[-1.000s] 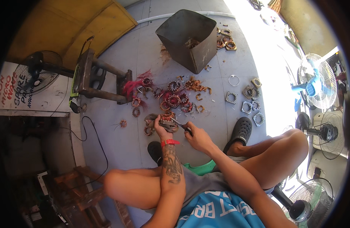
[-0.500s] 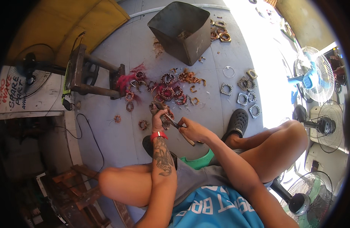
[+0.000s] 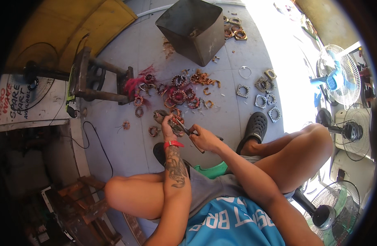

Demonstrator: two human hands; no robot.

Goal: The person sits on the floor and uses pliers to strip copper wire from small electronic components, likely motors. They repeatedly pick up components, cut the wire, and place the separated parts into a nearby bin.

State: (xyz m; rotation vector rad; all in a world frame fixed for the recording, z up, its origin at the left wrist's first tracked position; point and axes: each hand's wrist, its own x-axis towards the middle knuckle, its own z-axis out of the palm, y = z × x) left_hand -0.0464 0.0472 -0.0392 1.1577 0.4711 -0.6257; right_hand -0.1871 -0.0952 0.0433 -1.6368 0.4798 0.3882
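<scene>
My left hand (image 3: 168,128), with a red watch on the wrist, is closed around a greyish motor part (image 3: 159,116), probably a stator; my fingers hide much of it. In my right hand (image 3: 205,138) is a pair of pliers (image 3: 185,128). The jaws point up and left against the held part, and the handles stand apart. Just beyond my hands, several copper-wound stator rings (image 3: 178,97) lie heaped with pink fibres (image 3: 133,85). A loose ring (image 3: 154,131) lies left of my left hand.
A dark square bin (image 3: 209,45) stands at the far side. Square metal stator frames (image 3: 260,101) lie on the right. A wooden stool frame (image 3: 104,96) lies at the left, with a black cable (image 3: 100,145) nearer. Electric fans (image 3: 334,80) line the right edge. A green seat (image 3: 213,170) is beneath me.
The held part has turned, so its grey end shows further left. The pliers' handles have spread apart, with a second handle now showing to the right of my right hand.
</scene>
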